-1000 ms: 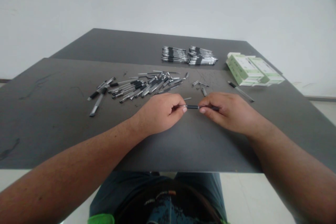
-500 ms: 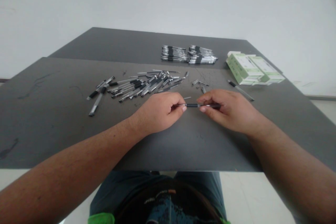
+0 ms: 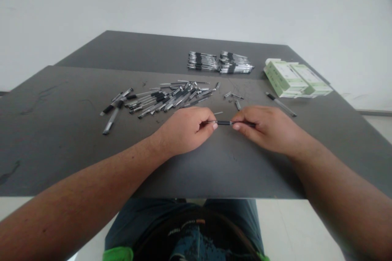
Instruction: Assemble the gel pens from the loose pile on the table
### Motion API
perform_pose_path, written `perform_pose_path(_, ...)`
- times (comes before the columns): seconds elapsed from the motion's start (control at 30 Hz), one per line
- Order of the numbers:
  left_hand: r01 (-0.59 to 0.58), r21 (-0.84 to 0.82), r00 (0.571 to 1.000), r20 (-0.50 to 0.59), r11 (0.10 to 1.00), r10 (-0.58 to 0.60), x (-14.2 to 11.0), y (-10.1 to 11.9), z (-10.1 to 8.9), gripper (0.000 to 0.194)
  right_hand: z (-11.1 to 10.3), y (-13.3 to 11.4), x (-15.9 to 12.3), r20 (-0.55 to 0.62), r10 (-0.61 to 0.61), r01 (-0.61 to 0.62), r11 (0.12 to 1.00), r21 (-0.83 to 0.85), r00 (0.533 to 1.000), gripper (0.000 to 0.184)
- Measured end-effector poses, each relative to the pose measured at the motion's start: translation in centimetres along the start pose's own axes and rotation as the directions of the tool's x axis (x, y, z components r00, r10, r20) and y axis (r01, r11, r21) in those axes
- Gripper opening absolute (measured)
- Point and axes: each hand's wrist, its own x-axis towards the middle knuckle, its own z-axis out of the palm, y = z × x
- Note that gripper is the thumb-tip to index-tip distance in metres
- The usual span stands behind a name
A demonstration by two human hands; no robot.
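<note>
Both hands rest on the dark grey table [image 3: 61, 142] and hold one thin pen [image 3: 225, 122] between them. My left hand [image 3: 186, 130] pinches its left end with thumb and fingertips. My right hand [image 3: 269, 128] is closed round its right end. The pen lies level, its black grip section showing in the gap between the hands. A loose pile of pens and pen parts [image 3: 165, 98] lies just beyond my left hand.
Two neat bundles of pens [image 3: 219, 63] lie at the far middle. Green and white boxes [image 3: 295, 78] stand at the far right, with a single pen [image 3: 280, 104] in front of them. A few small pen pieces [image 3: 234, 98] lie beyond my right hand.
The hands have hardly moved and keep the same hold on the pen. The view has tilted slightly.
</note>
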Motion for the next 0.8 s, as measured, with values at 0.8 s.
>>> perform_pose_path(0.8,0.026,-0.014,0.999,0.023,1.0,-0.025,0.07,0.13,-0.13,0.015,0.11,-0.03,-0.02,-0.033,-0.004,0.005,1.0,0.022,0.999,0.013)
